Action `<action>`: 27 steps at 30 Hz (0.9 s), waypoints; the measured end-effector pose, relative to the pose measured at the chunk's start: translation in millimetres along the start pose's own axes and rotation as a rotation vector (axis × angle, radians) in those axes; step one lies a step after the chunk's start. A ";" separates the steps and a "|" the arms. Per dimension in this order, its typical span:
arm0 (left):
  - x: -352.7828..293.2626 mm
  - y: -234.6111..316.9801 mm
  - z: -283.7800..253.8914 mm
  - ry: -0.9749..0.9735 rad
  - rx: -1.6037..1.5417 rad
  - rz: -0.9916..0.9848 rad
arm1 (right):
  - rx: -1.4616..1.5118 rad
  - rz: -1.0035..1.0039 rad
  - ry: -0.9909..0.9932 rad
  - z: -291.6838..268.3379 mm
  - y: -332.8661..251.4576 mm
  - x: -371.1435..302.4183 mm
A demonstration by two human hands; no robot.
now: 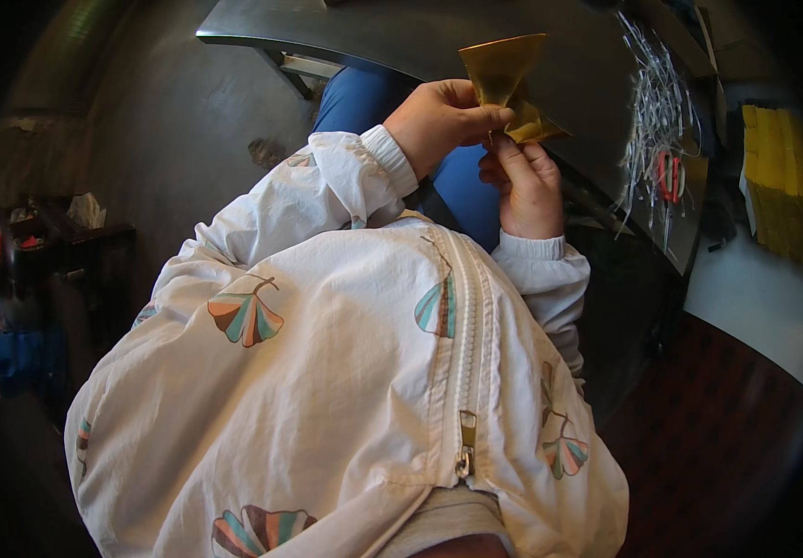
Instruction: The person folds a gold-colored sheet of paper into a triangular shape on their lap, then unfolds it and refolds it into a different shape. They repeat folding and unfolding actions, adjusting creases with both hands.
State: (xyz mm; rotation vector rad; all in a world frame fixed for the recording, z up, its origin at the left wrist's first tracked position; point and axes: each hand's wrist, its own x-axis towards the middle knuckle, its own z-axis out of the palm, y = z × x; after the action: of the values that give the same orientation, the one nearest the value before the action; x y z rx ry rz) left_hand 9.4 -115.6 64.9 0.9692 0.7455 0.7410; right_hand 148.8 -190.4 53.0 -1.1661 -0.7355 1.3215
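Observation:
A shiny gold foil sheet point(504, 65) is gathered at its middle, flaring out above the fingers and again to the lower right. My left hand point(440, 119) pinches the gathered part between thumb and fingers. Just below it, my right hand point(530, 191) has thumb and fingers closed on the lower edge of the same foil. Both hands are close together over my lap, at the near edge of the dark table point(373, 28). Part of the foil is hidden behind the fingers.
Silvery thin strips point(652, 102) lie in a bundle on the table's right side, with red-handled scissors point(670, 177) among them. Farther right are yellow-gold sheets point(778, 177) by a white surface point(745, 307). A dark shelf point(94, 244) with clutter stands at left.

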 end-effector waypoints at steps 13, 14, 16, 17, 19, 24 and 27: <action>-5.0 2.1 -8.9 -0.085 0.017 0.024 | -0.084 -0.130 0.093 -16.2 -19.7 -2.3; -4.9 1.5 -8.8 -0.076 0.032 0.016 | -0.041 -0.113 0.089 -17.0 -19.0 -1.9; -5.8 0.2 -9.0 -0.067 0.034 0.006 | -0.025 -0.114 0.069 -18.7 -17.9 -1.4; -6.4 -0.4 -9.3 -0.075 0.035 0.005 | -0.019 -0.112 0.065 -19.2 -17.3 -1.3; -6.4 -1.1 -9.5 -0.094 0.027 0.006 | -0.024 -0.111 0.054 -20.2 -16.9 -1.5; -7.2 3.1 -6.3 -0.077 0.046 -0.018 | 0.010 -0.129 0.101 -18.2 -15.4 -1.3; -10.5 4.6 -0.6 -0.059 0.039 -0.082 | 0.022 -0.163 0.138 -15.1 -13.8 -0.3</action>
State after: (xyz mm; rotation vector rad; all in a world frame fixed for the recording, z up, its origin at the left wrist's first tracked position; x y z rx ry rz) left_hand 2.3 -122.2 71.1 0.9861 0.7460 0.6260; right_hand 167.5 -192.1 61.3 -1.1430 -0.6988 1.0995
